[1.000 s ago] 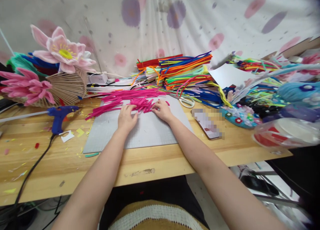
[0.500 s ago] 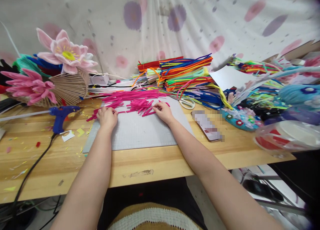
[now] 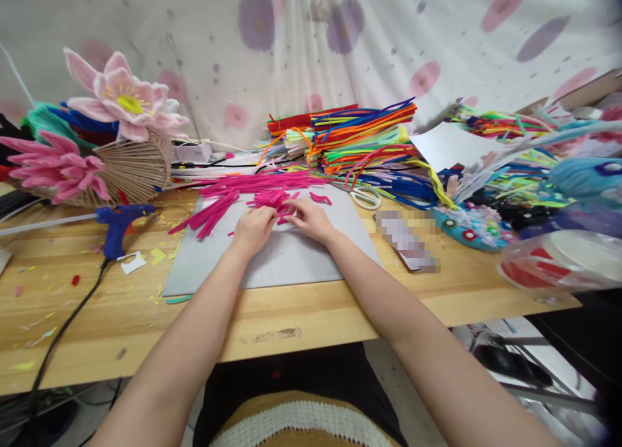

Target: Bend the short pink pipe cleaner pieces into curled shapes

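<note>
My left hand (image 3: 255, 228) is closed, with a short end of pink pipe cleaner (image 3: 230, 234) showing at its left side. Close beside it, my right hand (image 3: 310, 220) has thumb and fingers pinched at a pink pipe cleaner; the fingertips of both hands nearly meet, and their exact grip is partly hidden. Just behind them lies a heap of short pink pipe cleaners (image 3: 272, 196) on the grey cutting mat (image 3: 291, 265). Longer pink pipe cleaners (image 3: 214, 214) fan out to the left. One bent pink piece (image 3: 321, 199) lies behind my right hand.
A blue glue gun (image 3: 116, 230) stands on the left, near pink fluffy flowers (image 3: 129, 103). White-handled scissors (image 3: 365, 199) and a phone (image 3: 403, 243) lie to the right. Bundles of coloured pipe cleaners (image 3: 362, 136) are stacked behind. A wrapped cup (image 3: 558, 262) sits at the right edge.
My left hand has moved right, off the left pink bundle, towards my right hand. My right hand has shifted slightly left and down. The bent pink piece is now uncovered.
</note>
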Demonstrator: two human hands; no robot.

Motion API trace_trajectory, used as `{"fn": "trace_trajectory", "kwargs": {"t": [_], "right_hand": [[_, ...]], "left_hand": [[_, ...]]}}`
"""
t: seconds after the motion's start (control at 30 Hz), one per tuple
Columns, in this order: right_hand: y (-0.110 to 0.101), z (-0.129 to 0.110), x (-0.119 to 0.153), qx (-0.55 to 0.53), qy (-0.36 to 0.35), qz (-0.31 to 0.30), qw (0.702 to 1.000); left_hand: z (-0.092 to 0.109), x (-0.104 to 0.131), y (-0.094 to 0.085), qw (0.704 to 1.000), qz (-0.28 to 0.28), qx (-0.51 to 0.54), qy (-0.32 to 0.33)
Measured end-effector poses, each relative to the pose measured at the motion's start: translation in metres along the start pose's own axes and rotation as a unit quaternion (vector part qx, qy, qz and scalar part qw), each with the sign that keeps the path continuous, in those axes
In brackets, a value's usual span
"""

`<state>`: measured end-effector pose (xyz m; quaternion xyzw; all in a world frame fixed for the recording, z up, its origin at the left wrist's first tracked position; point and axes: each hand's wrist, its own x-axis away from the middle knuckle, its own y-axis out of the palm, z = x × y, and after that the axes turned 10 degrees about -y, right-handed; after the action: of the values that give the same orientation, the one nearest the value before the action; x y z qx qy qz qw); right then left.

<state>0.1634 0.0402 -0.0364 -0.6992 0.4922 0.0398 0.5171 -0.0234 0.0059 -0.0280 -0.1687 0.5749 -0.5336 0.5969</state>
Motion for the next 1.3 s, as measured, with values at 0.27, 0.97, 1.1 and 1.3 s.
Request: {"fn": "trace_trajectory", "kwargs": {"t": [0.27,0.97,1.1,1.3], "right_hand": [[0.000,0.012,0.000,0.011,0.091,0.073,0.993],[0.011,-0.010,-0.009,-0.284,0.141,0.008,0.948],[0.011,-0.008,-0.009,-0.269,0.120,0.023,0.955],[0.011,-0.010,-0.005,-0.409,0.189,0.001,0.893]], "left_hand": [[-0.014,0.003,-0.009,0.985,0.031,0.077,-0.149],[0.037,-0.001,0.003,0.652,-0.130,0.608,-0.434],[0.036,-0.002,0.000,0.697,-0.101,0.569,-0.424],[0.020,0.000,0.010,0.769,-0.029,0.497,-0.401]]}}
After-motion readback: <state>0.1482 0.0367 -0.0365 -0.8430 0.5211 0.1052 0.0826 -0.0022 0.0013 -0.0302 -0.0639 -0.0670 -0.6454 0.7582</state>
